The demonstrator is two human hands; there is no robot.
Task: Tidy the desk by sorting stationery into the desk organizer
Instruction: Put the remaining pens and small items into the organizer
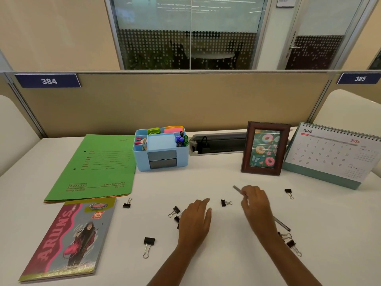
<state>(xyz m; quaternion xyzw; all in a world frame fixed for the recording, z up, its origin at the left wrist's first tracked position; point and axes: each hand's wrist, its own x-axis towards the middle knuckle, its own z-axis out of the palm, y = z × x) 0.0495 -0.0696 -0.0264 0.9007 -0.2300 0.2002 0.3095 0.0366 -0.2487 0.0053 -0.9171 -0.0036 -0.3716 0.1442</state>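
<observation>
A light-blue desk organizer stands at the back centre with markers, sticky notes and a clip in its compartments. Several black binder clips lie loose on the white desk, among them one at the front, one between my hands and one at the right. My right hand holds a thin grey pen by its middle, the tip pointing up-left and the tail showing behind the wrist. My left hand rests flat, fingers apart, partly covering clips at its left edge.
A green file folder and a notebook lie at the left. A wooden photo frame and a desk calendar stand at the right back. A cable tray sits behind the organizer, against the partition.
</observation>
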